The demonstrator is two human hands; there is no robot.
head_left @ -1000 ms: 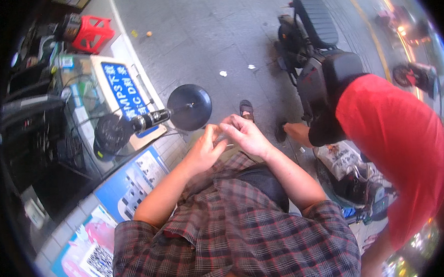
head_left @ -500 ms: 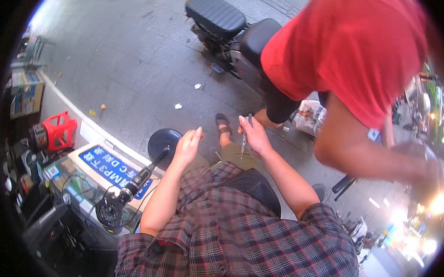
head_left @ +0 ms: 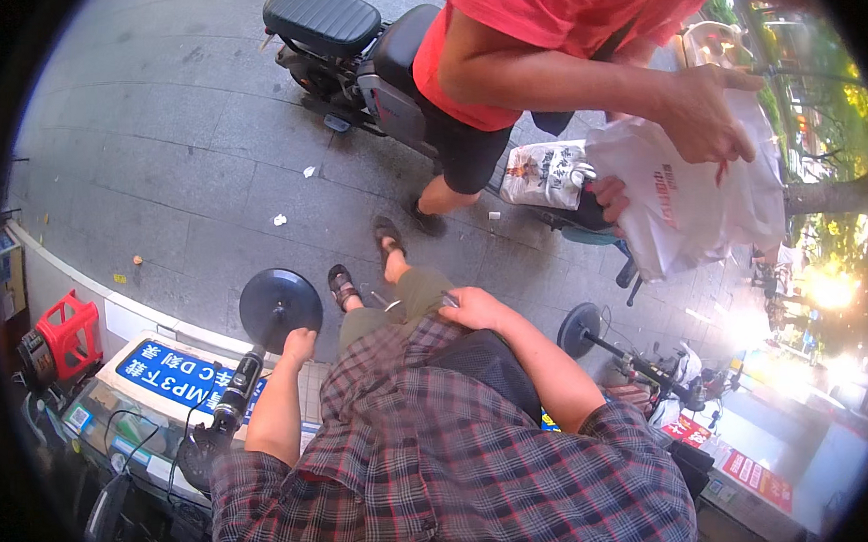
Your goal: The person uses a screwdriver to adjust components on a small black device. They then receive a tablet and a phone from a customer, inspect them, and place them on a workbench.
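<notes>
My right hand [head_left: 472, 308] rests low over my lap, its fingers closed. A short bit of a slim screwdriver-like tool [head_left: 450, 299] shows at the fingertips; the rest is hidden by the hand. My left hand [head_left: 300, 346] is closed beside the black round plate [head_left: 281, 312] at the end of a jointed stand arm [head_left: 234, 391]. Whatever its fingers may hold cannot be made out. Between my hands are my olive trousers [head_left: 420, 293] and the hem of my checked shirt [head_left: 419, 337].
A person in a red shirt [head_left: 540, 44] stands ahead, hands on a white plastic bag [head_left: 692, 202]. Behind that person stands a motor scooter [head_left: 391, 69]. On my left, a counter holds a blue sign [head_left: 163, 378] and a red stool [head_left: 69, 335]. Another round-ended stand [head_left: 580, 329] is right.
My view has swung, so the scene sits farther left. Both hands have dropped, the left beside the black round plate, the right to my lap. The other person's white bag now shows plainly.
</notes>
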